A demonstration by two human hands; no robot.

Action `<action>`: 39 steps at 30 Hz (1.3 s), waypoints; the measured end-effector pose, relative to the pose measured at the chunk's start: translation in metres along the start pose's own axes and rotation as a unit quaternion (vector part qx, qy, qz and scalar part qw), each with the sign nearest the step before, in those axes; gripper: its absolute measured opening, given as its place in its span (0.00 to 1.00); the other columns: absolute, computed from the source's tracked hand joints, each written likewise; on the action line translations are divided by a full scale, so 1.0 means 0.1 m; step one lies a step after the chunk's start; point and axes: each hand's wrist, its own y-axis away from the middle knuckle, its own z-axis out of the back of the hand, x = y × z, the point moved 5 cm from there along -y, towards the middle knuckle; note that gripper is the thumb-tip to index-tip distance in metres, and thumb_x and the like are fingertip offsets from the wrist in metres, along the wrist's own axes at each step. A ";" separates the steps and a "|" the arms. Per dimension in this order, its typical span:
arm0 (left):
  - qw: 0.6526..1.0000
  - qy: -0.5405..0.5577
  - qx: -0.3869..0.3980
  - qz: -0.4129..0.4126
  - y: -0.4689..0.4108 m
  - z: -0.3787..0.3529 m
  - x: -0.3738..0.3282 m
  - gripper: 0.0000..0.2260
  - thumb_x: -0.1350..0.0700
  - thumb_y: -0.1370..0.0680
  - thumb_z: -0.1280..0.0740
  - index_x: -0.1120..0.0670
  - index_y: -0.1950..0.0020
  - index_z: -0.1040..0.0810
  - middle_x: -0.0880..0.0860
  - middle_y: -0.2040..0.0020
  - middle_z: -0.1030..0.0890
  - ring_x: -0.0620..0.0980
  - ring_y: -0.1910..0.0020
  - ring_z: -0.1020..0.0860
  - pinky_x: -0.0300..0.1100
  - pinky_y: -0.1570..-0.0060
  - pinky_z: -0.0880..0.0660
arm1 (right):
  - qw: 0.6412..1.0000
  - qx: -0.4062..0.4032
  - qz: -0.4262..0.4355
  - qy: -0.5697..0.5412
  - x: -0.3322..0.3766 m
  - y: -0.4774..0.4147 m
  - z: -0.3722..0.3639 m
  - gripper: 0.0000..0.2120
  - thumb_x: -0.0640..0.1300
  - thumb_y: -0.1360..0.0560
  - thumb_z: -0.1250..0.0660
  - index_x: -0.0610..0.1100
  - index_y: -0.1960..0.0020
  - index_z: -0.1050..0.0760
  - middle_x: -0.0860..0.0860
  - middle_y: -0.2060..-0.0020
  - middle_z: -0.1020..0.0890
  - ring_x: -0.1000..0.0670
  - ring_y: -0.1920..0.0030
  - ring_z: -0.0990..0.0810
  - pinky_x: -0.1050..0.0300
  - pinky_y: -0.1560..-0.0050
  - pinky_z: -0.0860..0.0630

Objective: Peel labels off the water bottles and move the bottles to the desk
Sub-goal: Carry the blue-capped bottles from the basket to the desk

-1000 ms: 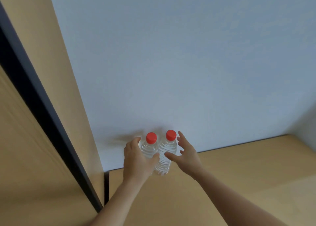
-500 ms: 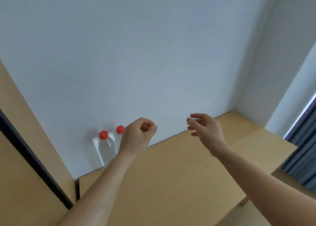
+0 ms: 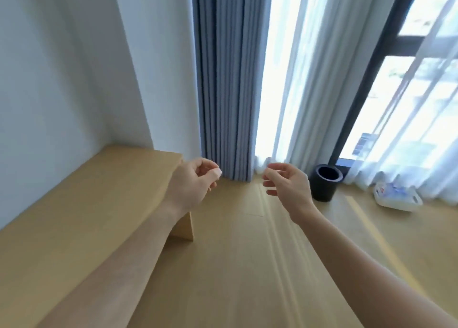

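Bottles: none in view w/ caps or labels to pick out, so which way they lie from the hands, and their long axis, can't be told. Closest candidate is a white plastic pack (image 3: 396, 198) on the floor by the window (blurred, contents unclear), lying right of both hands and well apart from them. Right hand (image 3: 288, 187) is nearer that side; its fingers (image 3: 271, 184) are spread loosely, holding nothing. Left hand (image 3: 192, 184) hangs over the end of the wooden surface (image 3: 81, 198), fingers curled inward, thumb near index tip, also empty. Dark round bin (image 3: 326, 182) stands betw. right hand and pack. My guess: next move reaches right, so the right hand leads.
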 end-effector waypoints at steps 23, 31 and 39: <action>0.937 0.030 0.339 -0.079 -3.56 -4.08 -0.95 0.05 0.60 0.24 0.33 0.53 0.58 0.20 0.52 0.65 0.18 0.49 0.65 0.21 0.39 0.66 0.23 | 0.924 -0.365 -0.111 -0.026 -1.01 -3.11 2.96 0.05 0.37 0.25 0.37 0.46 0.54 0.25 0.47 0.61 0.18 0.50 0.63 0.21 0.55 0.60 0.22; 0.909 0.003 0.391 -0.142 -4.26 -6.04 -1.58 0.03 0.60 0.24 0.34 0.57 0.54 0.20 0.54 0.63 0.18 0.48 0.66 0.20 0.38 0.63 0.22 | 0.881 -0.443 -0.141 -0.085 -1.71 -3.96 4.53 0.06 0.36 0.25 0.38 0.44 0.54 0.24 0.49 0.66 0.20 0.51 0.66 0.23 0.56 0.63 0.24; 0.901 0.021 0.411 -0.136 -4.85 -7.84 -2.29 0.03 0.60 0.24 0.34 0.54 0.54 0.20 0.54 0.62 0.17 0.48 0.65 0.19 0.39 0.61 0.20 | 0.860 -0.480 -0.153 -0.080 -1.93 -4.85 6.24 0.07 0.35 0.27 0.38 0.42 0.51 0.24 0.50 0.66 0.20 0.53 0.67 0.22 0.53 0.60 0.23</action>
